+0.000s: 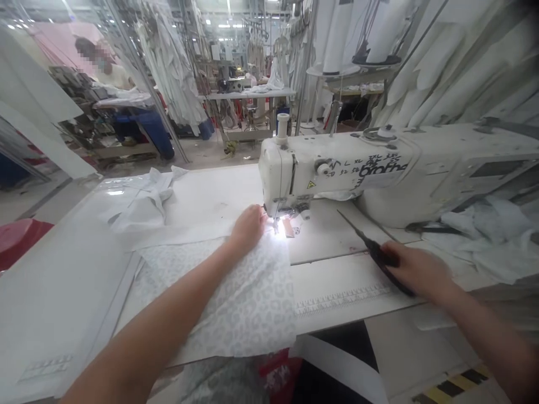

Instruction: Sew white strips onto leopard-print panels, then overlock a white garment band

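Observation:
My left hand (248, 227) is closed beside the lit needle and presser foot of a white sewing machine (311, 165). Glare and the machine head hide what its fingertips pinch. Under that hand and forearm, pale fabric with a grey leopard print (252, 297) spreads over the table, its upper corner reaching the presser foot and its lower edge at the table front. My right hand (416, 269), slightly blurred, grips dark scissors (379, 255) above the table to the right of the needle. The blades point up and left towards the machine.
Crumpled white cloth (145, 202) lies at the table's back left. More loose fabric (484, 238) is heaped at the right, beside the machine base. A ruler strip (341, 299) runs along the front edge. Thread cones (339, 36) stand behind. A person (105, 67) sits at the far left.

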`<state>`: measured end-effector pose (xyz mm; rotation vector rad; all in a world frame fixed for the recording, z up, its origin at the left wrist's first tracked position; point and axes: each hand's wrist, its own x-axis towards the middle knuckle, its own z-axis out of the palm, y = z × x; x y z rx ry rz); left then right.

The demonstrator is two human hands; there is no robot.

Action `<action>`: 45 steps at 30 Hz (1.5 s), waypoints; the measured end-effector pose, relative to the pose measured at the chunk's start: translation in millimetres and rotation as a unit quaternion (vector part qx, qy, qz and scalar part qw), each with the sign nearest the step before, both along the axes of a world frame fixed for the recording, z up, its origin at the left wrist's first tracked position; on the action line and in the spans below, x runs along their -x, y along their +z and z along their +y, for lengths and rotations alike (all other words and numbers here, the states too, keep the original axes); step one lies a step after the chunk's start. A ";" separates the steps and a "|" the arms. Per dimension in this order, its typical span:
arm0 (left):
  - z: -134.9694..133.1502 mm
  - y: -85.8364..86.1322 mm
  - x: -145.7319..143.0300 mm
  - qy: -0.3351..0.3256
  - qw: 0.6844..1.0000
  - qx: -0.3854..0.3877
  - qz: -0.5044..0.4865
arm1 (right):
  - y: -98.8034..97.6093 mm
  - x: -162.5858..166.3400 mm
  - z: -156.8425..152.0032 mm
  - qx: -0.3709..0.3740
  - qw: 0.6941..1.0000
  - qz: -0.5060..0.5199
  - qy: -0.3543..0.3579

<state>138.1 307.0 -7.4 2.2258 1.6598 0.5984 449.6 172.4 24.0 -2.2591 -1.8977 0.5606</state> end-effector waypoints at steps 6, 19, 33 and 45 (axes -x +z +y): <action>-68.3 31.5 24.6 -0.047 0.972 0.200 -0.111 | -21.3 53.7 -111.8 0.018 0.957 0.265 0.114; -194.7 55.7 18.7 -0.076 0.813 0.473 -0.331 | 2.0 121.2 -138.6 0.046 0.934 0.328 0.132; -231.8 47.9 7.8 -0.074 0.820 0.493 -0.282 | -35.1 123.6 -184.9 0.050 0.964 0.244 0.096; -220.8 41.1 30.9 0.095 0.804 0.441 -0.388 | -39.8 126.4 -188.3 0.016 0.974 0.198 0.109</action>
